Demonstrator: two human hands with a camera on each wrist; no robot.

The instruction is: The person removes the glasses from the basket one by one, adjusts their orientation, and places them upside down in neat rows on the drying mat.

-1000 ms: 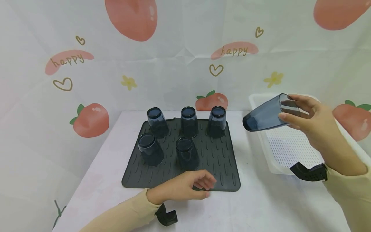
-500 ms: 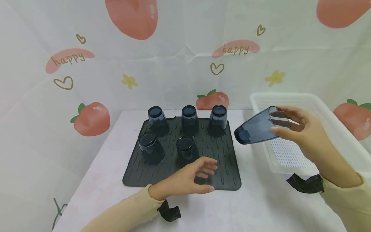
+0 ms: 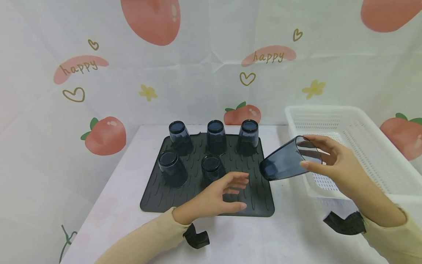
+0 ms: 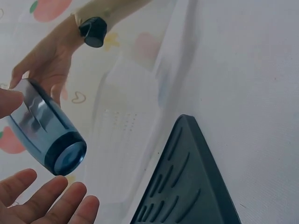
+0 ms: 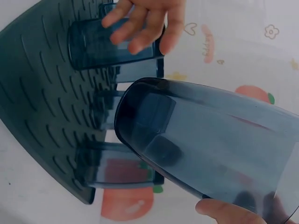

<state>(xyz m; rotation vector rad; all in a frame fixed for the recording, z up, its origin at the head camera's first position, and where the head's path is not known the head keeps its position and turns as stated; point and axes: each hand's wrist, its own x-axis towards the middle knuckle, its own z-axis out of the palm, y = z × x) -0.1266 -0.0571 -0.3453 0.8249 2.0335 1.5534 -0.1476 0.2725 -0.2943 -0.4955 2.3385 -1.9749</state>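
Note:
My right hand (image 3: 336,165) grips a blue-tinted drinking glass (image 3: 283,161) near its rim. The glass is tilted, its thick base pointing left and down, above the right edge of a dark ribbed drying mat (image 3: 244,198). My left hand (image 3: 222,198) hovers over the front of the mat, fingers and thumb apart, holding nothing. In the left wrist view its fingers (image 4: 65,200) are close to the base of the held glass, and I cannot tell if they touch. Several matching glasses stand upside down on the mat, one of them (image 3: 212,168) partly behind the left hand.
A white plastic basket (image 3: 372,132) with a perforated floor stands on the right, partly behind the right hand. A white cloth (image 3: 250,242) covers the table. Behind hangs a printed backdrop (image 3: 197,84).
My right hand has brought the glass left and down, from above the basket to the mat's right edge. The left hand has risen slightly forward over the mat, its fingers and thumb spreading wider.

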